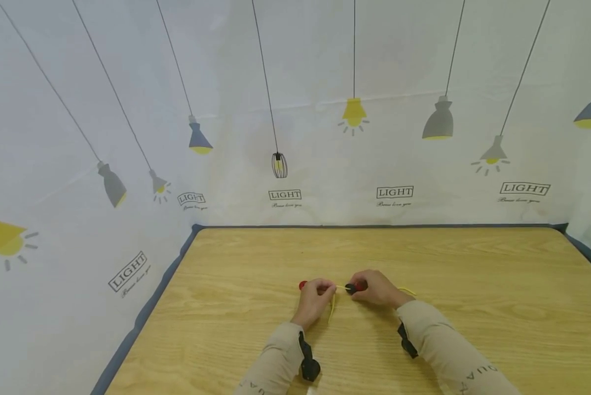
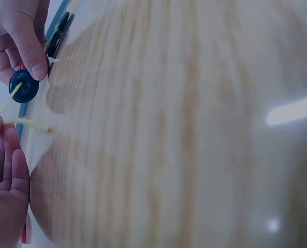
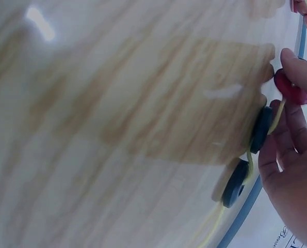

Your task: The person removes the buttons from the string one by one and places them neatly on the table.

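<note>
A person sits at a wooden table (image 1: 256, 258), hands close together near its middle, threading buttons onto a yellow cord (image 2: 27, 123). The left hand (image 1: 315, 299) pinches the cord's end. The right hand (image 1: 376, 288) grips a dark blue button (image 2: 24, 86) on the cord with thumb and fingertips. Judging by the right wrist view, two blue buttons and a red button (image 3: 290, 89) are strung. Another red button (image 1: 302, 285) lies just left of the hands, unthreaded.

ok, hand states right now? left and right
Left hand: pinching the yellow cord.
Right hand: holding the dark button on the cord.
</note>
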The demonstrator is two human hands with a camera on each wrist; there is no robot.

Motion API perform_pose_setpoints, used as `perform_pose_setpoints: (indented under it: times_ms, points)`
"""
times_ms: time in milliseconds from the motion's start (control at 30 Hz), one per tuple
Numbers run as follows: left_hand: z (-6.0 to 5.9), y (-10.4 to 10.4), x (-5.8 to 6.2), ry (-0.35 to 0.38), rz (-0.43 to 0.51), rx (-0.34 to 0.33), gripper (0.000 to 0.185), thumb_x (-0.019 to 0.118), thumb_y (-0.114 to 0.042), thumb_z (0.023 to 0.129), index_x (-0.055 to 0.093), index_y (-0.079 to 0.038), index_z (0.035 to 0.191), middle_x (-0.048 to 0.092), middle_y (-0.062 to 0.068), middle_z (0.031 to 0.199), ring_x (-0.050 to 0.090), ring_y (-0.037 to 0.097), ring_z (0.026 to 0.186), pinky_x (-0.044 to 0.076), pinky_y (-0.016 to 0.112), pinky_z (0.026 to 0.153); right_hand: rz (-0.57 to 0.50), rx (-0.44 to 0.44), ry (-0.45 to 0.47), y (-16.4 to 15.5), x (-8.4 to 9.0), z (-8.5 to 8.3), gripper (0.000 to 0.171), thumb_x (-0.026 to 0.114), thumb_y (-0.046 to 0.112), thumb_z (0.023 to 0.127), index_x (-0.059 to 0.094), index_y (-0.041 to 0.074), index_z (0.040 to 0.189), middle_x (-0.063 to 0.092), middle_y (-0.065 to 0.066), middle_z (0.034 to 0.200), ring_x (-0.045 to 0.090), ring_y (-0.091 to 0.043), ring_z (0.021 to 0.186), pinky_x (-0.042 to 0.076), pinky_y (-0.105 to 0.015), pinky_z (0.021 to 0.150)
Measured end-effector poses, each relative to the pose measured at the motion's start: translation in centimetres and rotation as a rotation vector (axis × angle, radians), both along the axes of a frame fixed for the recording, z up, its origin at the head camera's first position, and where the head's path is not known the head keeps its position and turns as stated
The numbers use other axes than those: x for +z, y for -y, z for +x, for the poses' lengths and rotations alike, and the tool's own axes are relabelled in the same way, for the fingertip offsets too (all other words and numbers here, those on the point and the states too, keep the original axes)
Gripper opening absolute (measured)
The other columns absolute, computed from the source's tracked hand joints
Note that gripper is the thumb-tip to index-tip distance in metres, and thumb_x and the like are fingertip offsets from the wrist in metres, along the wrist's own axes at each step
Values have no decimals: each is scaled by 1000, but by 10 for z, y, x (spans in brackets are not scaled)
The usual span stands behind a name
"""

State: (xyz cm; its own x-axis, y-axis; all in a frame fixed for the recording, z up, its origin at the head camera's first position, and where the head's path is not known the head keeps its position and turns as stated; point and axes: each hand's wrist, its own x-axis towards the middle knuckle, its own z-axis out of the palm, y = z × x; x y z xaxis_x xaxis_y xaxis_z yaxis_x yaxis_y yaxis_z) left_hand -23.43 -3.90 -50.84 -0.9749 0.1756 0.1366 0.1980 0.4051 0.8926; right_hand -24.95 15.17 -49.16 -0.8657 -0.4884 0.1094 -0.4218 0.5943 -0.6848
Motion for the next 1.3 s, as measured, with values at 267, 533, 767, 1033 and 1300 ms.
perform_pose_setpoints:
  times_ms: [267,533,767,1033,1300]
  points:
    - [2,1,-1,-3,10,1,14,60,-13,84,64,0,83,61,4,79,55,10,71,46,22,63,-11,6,-2,-1,1,2,11,72,10,73,61,9,75,57,5,71,46,-8,65,39,-25,60]
    - [1,0,-2,16,5,11,12,60,-12,84,64,-1,83,60,2,77,54,8,70,45,20,63,9,35,1,-2,3,3,13,73,7,70,61,8,76,58,4,74,49,-7,69,42,-24,62]
    - [1,0,-2,17,12,11,12,60,-11,84,63,1,83,60,4,76,54,9,69,45,20,61,19,76,11,-2,5,3,10,70,3,73,62,7,78,58,3,75,48,-8,69,42,-25,63]
    - [3,-1,0,60,49,2,12,59,-10,85,63,1,85,60,3,75,54,7,66,46,20,59,30,65,-5,0,7,6,4,65,8,79,62,6,79,57,3,74,47,-7,66,41,-25,61]
    - [3,-1,-1,36,27,-6,13,59,-12,85,63,1,85,61,4,80,56,11,72,46,22,64,24,26,-21,1,4,6,5,60,8,83,60,8,78,55,5,73,43,-6,63,37,-22,58]
